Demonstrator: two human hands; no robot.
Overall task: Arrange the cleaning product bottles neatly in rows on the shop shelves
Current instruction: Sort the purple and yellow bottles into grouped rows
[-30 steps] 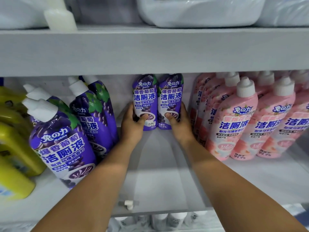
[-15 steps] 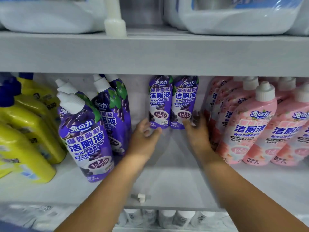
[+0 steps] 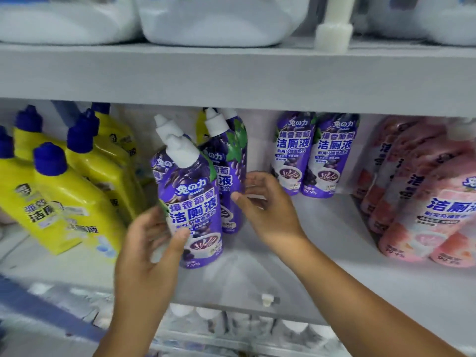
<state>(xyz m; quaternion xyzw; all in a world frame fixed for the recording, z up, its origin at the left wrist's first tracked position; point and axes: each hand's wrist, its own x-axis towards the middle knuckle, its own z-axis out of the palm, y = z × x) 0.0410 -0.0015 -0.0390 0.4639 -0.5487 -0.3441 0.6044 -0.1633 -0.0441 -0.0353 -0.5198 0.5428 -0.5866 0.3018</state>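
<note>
Left hand (image 3: 152, 243): fingers (image 3: 180, 237) spread and slightly bent, thumb lying against the lower label of the front purple bottle (image 3: 192, 202); the other fingers are blurred at the bottle's left side, so a full grip cannot be confirmed.
Right hand (image 3: 268, 210): fingers (image 3: 251, 176) apart and loosely bent, clamped on nothing; the tips are just beside the second purple bottle (image 3: 229, 171), contact unclear.
Front purple bottle: white nozzle cap, leaning right, base on the middle shelf (image 3: 257, 274), between the two hands.
Second purple bottle: just behind the front one, left of the right fingers, white cap up; another purple bottle shows behind it.
Back pair of purple bottles (image 3: 314, 153): beyond and to the right of the right fingers, side by side against the rear wall, labels facing forward, caps hidden by the shelf above.
Pink bottles (image 3: 425, 202): well right of the right hand, packed in leaning rows; the picture is blurred there.
Yellow bottles (image 3: 67, 191): left of the left fingers, blue caps, tilted, crowded together.
Upper shelf (image 3: 231, 73): above both hands, carrying large white jugs (image 3: 219, 19) and one white cap-like piece (image 3: 333, 34); their contents cannot be seen.
Lower shelf: below the wrists, white caps (image 3: 206, 313) of further bottles, blurred.
Bottle contents: opaque sleeves everywhere, fill levels not visible.
</note>
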